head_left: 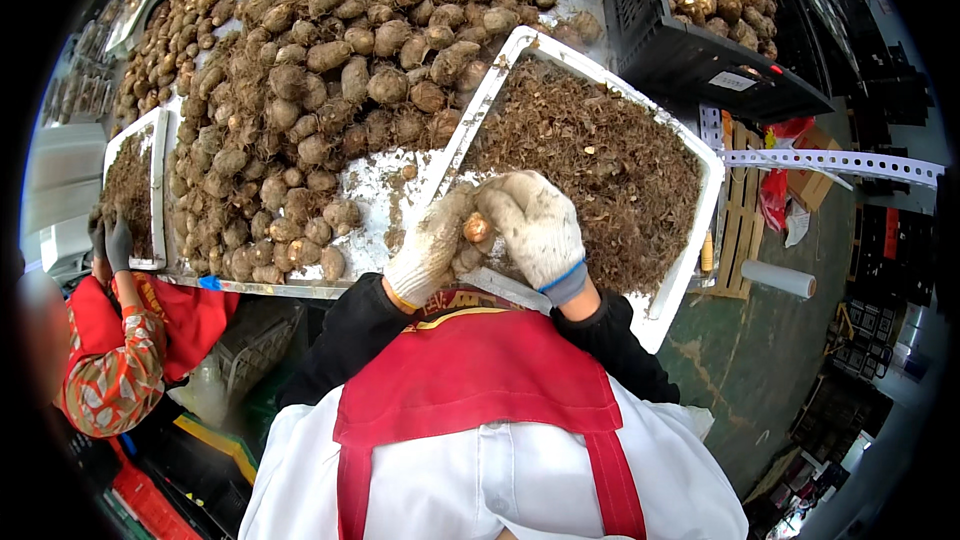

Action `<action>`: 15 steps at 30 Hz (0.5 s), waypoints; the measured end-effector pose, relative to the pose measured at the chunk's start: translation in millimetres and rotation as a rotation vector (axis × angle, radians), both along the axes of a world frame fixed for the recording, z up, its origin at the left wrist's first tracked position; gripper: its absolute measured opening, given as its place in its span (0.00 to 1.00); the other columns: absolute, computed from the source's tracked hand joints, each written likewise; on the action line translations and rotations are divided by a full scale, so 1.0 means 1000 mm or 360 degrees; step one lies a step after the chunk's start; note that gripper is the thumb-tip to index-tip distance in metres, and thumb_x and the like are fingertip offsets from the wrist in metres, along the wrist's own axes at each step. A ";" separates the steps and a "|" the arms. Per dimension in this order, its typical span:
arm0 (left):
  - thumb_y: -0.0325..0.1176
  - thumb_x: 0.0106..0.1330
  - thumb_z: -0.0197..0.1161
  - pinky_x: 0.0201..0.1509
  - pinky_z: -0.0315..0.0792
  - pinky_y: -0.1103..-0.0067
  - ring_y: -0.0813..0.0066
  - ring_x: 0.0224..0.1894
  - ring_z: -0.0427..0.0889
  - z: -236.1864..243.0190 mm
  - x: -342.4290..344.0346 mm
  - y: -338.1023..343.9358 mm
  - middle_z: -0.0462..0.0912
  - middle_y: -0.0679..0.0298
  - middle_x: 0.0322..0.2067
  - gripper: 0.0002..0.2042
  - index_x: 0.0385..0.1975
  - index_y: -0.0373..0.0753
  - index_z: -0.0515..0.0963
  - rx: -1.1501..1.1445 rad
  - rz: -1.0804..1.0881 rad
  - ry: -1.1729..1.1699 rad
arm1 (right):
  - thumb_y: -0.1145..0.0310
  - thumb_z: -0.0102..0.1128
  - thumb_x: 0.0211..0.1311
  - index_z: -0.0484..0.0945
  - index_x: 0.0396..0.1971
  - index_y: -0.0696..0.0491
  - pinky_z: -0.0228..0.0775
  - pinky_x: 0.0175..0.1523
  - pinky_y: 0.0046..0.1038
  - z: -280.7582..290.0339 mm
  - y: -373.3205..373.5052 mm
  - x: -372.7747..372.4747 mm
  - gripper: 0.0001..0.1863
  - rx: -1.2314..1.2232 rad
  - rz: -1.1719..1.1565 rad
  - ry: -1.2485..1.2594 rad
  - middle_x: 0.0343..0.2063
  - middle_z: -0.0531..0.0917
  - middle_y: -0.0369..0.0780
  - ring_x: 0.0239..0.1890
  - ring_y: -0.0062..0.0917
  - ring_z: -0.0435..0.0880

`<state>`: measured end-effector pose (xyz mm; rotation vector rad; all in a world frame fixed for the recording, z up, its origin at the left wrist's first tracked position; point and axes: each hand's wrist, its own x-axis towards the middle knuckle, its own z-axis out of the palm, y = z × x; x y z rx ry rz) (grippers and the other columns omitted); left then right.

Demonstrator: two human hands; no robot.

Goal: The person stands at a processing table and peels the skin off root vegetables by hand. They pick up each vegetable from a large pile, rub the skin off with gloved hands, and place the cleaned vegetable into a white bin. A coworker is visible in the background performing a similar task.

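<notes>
A small taro corm [477,229] with a pale orange end facing up sits between my two gloved hands, over the near left edge of a white foam box [470,130]. My left hand [430,248], in a dirty white knit glove, is curled around its left side. From the other side, my right hand [540,228], in a similar glove with a blue and grey cuff, presses closed fingers against it. Brown fibrous peelings [590,160] fill the box. Part of the corm is hidden by my fingers.
A large heap of hairy brown taro [380,50] covers the table beyond and to the left. A black crate [690,40] of taro stands at the far right. At the left, a co-worker's gloved hands [112,235] are over another foam box [158,190]. A perforated metal bar [830,163] juts out right.
</notes>
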<state>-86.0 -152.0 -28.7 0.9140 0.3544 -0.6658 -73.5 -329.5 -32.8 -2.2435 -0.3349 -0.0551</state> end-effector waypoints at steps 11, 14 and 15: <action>0.41 0.77 0.49 0.29 0.61 0.82 0.77 0.27 0.66 -0.010 0.001 0.006 0.73 0.64 0.32 0.15 0.55 0.39 0.71 0.0297 -0.0054 0.0135 | 0.63 0.66 0.61 0.83 0.51 0.48 0.79 0.55 0.34 0.048 -0.022 -0.013 0.17 -0.0131 -0.0192 0.0218 0.53 0.79 0.44 0.53 0.38 0.81; 0.50 0.81 0.45 0.16 0.54 0.84 0.83 0.14 0.60 0.017 0.016 -0.016 0.70 0.70 0.19 0.19 0.48 0.41 0.75 0.0233 0.0139 0.0421 | 0.64 0.63 0.63 0.83 0.47 0.53 0.79 0.51 0.35 0.009 -0.008 -0.010 0.15 -0.0196 0.0188 -0.0367 0.44 0.81 0.44 0.47 0.39 0.82; 0.52 0.82 0.44 0.13 0.52 0.84 0.84 0.11 0.58 0.028 0.023 -0.021 0.69 0.71 0.16 0.21 0.46 0.41 0.76 0.0241 0.0204 0.0501 | 0.65 0.62 0.63 0.84 0.44 0.53 0.79 0.51 0.36 0.008 -0.002 -0.008 0.13 -0.0119 0.0184 -0.0282 0.42 0.82 0.44 0.46 0.40 0.82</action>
